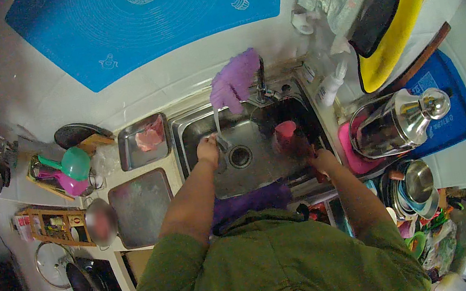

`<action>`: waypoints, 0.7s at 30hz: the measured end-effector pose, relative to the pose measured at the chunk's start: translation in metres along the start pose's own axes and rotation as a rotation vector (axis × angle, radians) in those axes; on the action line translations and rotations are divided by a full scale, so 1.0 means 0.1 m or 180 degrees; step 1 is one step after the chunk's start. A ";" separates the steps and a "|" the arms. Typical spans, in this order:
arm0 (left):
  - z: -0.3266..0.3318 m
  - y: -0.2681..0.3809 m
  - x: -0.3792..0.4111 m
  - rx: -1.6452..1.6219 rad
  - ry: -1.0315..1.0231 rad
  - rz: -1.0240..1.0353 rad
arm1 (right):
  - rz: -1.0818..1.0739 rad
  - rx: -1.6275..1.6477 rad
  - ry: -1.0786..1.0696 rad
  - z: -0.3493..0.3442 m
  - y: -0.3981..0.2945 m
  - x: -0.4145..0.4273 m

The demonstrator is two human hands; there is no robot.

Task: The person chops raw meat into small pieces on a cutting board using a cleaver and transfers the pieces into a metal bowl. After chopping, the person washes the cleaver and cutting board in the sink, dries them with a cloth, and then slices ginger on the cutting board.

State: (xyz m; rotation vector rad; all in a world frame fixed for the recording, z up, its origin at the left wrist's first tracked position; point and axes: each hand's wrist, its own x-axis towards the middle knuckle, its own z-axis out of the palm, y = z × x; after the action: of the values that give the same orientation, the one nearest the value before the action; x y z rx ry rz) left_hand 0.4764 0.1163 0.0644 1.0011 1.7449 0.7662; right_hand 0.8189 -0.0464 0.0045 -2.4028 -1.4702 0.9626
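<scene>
My left hand (208,151) is in the left half of the stainless steel sink (194,129), beside a thin stream of water (217,123). Its fingers touch or hold something small and shiny that I cannot make out. Toward the sink's right front corner, my right hand (323,161) is at a dark, reddish thing, blurred, so its grip is unclear. A pink plastic cup or scoop (284,130) shows in the right half of the sink, up and left of that hand. Over the tap (261,81) hangs a fluffy purple cloth (235,79). The drain (240,156) lies between both hands.
Left of the sink, a metal tray (124,151) holds raw meat (150,135), above a grey rectangular board or tray (142,210). A shiny metal pot (383,128) stands at the right on a pink mat (347,145). Stacked bowls (419,180) are at the lower right.
</scene>
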 end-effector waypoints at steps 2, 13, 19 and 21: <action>-0.11 0.15 -0.22 0.0020 0.0095 -0.0259 | -0.0224 -0.0359 -0.0020 -0.15 -0.18 -0.02; -0.28 -0.71 -0.31 -0.0710 -0.0304 -0.0266 | -0.1183 0.2190 0.0321 -0.67 -1.09 1.37; -0.43 -0.79 -0.51 -0.0253 -0.0214 0.0344 | -0.0741 0.2145 0.0477 -0.62 -1.33 1.68; -0.44 -0.94 -0.49 0.0132 0.0089 0.0913 | -0.1047 0.1341 0.0902 -0.65 -1.41 1.34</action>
State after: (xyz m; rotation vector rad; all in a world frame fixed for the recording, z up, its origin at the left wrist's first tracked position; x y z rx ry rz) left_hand 0.4190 0.0264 0.0219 1.2925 1.6661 0.9302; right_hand 0.7949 0.1501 0.0603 -1.8404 -1.3411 0.7303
